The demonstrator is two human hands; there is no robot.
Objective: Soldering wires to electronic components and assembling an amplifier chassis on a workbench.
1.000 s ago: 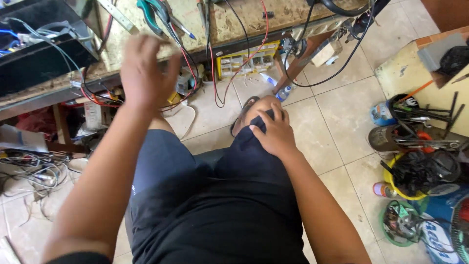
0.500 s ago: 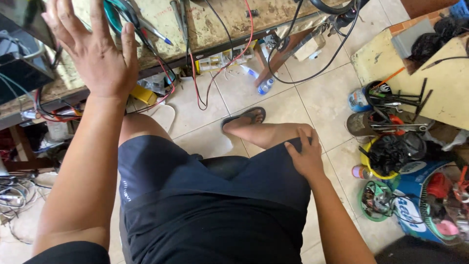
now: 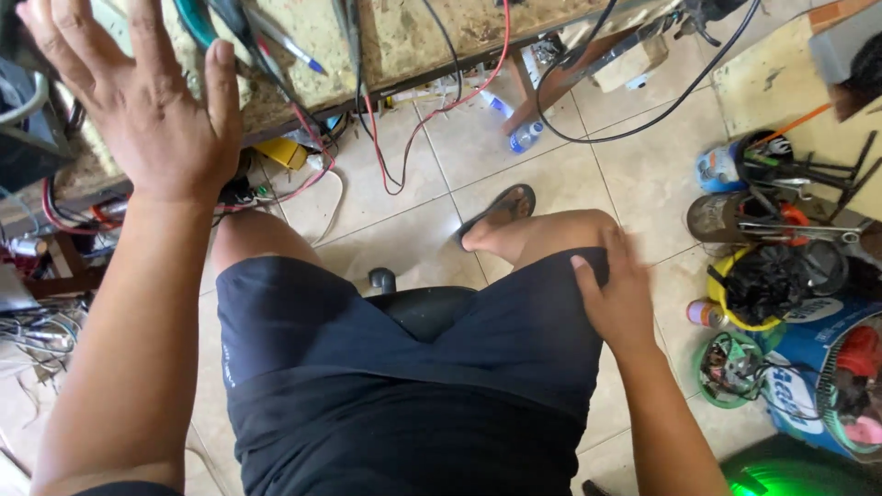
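My left hand [image 3: 147,101] is raised with its fingers spread, empty, in front of the edge of a worn workbench [image 3: 413,37] strewn with tools and wires. My right hand [image 3: 617,294] lies flat on my right thigh, its fingers touching the hem of my dark shorts [image 3: 404,386]. I sit on a black seat [image 3: 418,308] that shows between my legs. A sandal [image 3: 501,209] lies on the tiled floor beside my right knee.
Red and black cables [image 3: 404,138] hang from the bench to the floor. A plastic bottle [image 3: 525,138] lies under the bench. Buckets and tins of tools [image 3: 781,220] crowd the floor at the right, with a blue container [image 3: 818,358] near them.
My left hand has opened and moved up and left toward the bench. My right hand has slid from between my legs out onto my right thigh. The view has shifted to the right.
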